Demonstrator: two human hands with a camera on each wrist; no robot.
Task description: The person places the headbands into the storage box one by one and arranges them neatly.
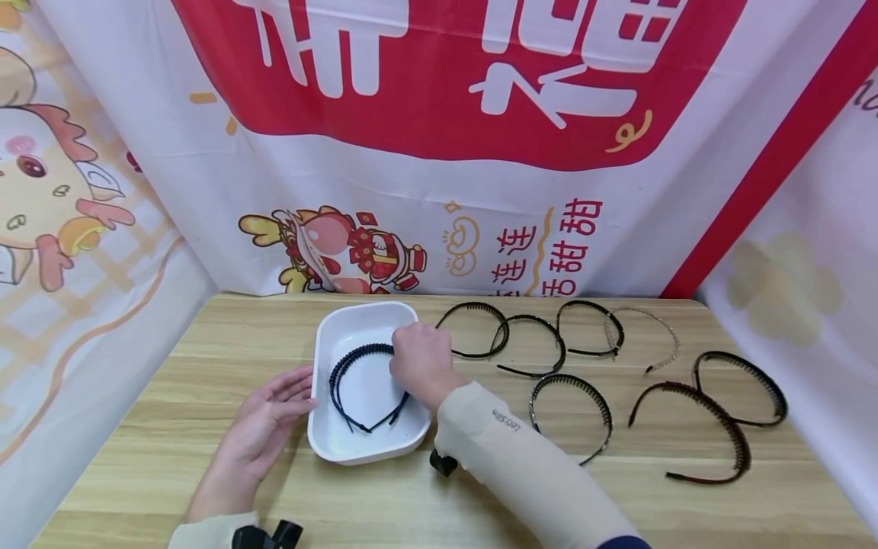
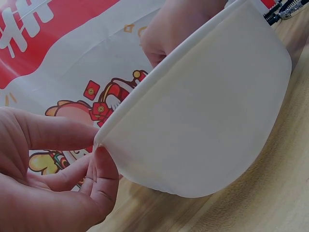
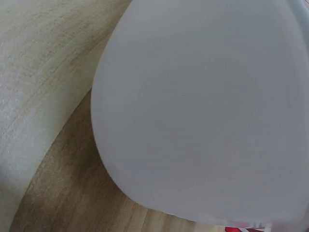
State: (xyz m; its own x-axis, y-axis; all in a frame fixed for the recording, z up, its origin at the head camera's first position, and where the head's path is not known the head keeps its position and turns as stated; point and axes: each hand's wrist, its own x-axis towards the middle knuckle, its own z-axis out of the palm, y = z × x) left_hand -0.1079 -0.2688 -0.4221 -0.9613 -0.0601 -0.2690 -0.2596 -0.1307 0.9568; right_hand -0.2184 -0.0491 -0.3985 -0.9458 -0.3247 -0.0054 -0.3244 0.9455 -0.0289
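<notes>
A white rectangular tub (image 1: pixel 348 450) stands on the wooden table, holding black headbands (image 1: pixel 336 377) that lie inside it. The left hand (image 1: pixel 264 431) pinches the tub's left rim; in the left wrist view, thumb and fingers (image 2: pixel 105 179) meet at the rim of the tub (image 2: pixel 203 111). Over the tub's right side, the right hand (image 1: pixel 425 362) has curled fingers at the headbands' right part; its fingertips are hidden. The right wrist view is filled by the tub's outer wall (image 3: pixel 193 111), with no fingers showing.
Several dark headbands lie right of the tub, among them a near one (image 1: pixel 605 408), a brown one (image 1: pixel 737 446) and a far right one (image 1: pixel 778 393). A thin light one (image 1: pixel 668 332) lies farther back. A printed cloth (image 1: pixel 439 152) hangs behind the table.
</notes>
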